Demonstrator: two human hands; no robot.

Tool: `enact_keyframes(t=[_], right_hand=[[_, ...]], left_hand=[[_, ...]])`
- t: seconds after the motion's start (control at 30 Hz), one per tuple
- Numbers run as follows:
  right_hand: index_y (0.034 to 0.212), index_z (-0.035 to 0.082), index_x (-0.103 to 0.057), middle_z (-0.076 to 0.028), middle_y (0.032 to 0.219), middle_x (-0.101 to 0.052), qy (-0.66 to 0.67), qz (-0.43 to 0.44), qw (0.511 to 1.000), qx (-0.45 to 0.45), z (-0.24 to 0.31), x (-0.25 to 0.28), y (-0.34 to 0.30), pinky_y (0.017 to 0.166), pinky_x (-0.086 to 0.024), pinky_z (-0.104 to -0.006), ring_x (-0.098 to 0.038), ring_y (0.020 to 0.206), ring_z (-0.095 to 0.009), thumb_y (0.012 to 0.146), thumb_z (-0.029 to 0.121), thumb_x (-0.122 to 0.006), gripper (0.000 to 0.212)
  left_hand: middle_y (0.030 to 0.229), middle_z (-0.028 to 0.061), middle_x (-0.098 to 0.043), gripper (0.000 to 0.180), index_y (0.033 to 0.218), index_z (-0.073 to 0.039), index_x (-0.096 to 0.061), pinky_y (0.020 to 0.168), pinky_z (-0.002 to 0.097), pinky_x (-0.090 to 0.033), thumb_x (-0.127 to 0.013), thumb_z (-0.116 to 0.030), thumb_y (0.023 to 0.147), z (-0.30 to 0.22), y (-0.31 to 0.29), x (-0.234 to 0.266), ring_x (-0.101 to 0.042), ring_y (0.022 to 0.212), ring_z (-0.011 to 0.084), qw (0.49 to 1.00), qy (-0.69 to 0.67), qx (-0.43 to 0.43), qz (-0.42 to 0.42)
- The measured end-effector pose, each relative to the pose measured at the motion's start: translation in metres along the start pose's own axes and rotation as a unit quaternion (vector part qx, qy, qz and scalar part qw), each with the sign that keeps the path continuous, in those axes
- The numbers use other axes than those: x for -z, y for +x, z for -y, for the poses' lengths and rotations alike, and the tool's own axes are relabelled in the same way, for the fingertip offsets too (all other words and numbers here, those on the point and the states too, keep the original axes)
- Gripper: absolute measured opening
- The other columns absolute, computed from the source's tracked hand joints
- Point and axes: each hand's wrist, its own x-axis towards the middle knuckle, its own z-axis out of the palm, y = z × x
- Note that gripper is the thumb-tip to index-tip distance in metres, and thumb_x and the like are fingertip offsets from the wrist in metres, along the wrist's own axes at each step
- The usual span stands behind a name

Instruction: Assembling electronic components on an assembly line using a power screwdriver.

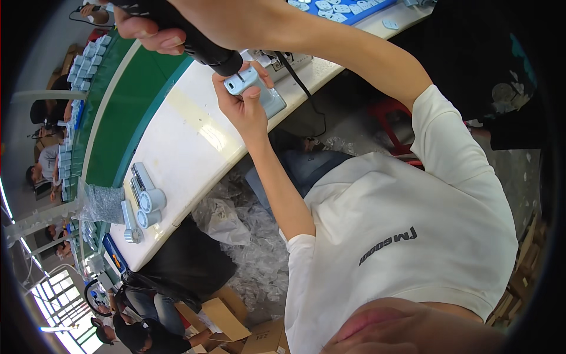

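Observation:
My left hand [240, 113] is closed around a small light-blue plastic housing [237, 84] with a dark slot in its end, holding it above the table's edge. My right hand [219, 22] grips a black electric screwdriver [219, 58], pointed down at the housing. Its bit meets the housing's upper face, though a screw is too small to make out. Just behind my left hand lies a larger grey-blue piece [275, 105], partly covered by the fingers.
The white table [183, 130] curves beside a green conveyor belt [121, 118]. Light-blue parts with round heads [151, 200] lie at its left end. A blue tray [370, 10] of small pieces stands far right. A black cord [303, 88] hangs down. Plastic bags [247, 253] cover the floor.

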Motion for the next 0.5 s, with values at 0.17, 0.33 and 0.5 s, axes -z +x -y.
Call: enact_keyframes(t=[0.17, 0.33, 0.5], right_hand=[[0.079, 0.008, -0.045, 0.004, 0.051, -0.041, 0.083, 0.037, 0.990, 0.112, -0.019, -0.001, 0.000, 0.032, -0.032, -0.0177, -0.040, 0.036, -0.003, 0.093, 0.051, -0.048, 0.046], [0.083, 0.007, -0.046, 0.005, 0.053, -0.041, 0.068, 0.019, 0.997, 0.040, 0.003, -0.004, -0.004, 0.032, -0.032, -0.0173, -0.039, 0.037, -0.002, 0.094, 0.050, -0.048, 0.044], [0.083, 0.007, -0.047, 0.005, 0.054, -0.041, 0.085, 0.022, 0.996, 0.022, -0.007, -0.003, -0.001, 0.033, -0.031, -0.0170, -0.039, 0.037, -0.002, 0.093, 0.050, -0.048, 0.044]], left_hand=[[0.074, 0.0161, -0.056, 0.061, 0.103, -0.001, -0.042, 0.056, 0.0284, -0.045, -0.060, -0.056, 0.082, -0.001, -0.002, 0.001, -0.056, 0.058, 0.0208, 1.000, 0.004, 0.001, 0.001], [0.076, 0.0109, -0.058, 0.055, 0.105, -0.003, -0.045, 0.059, 0.0259, -0.045, -0.071, -0.044, 0.079, -0.001, 0.000, -0.002, -0.058, 0.062, 0.0177, 0.998, -0.064, 0.011, -0.011], [0.078, 0.0112, -0.058, 0.055, 0.106, -0.003, -0.043, 0.060, 0.0261, -0.046, -0.070, -0.045, 0.080, -0.003, 0.001, -0.004, -0.057, 0.064, 0.0170, 0.998, -0.061, 0.016, -0.007]])
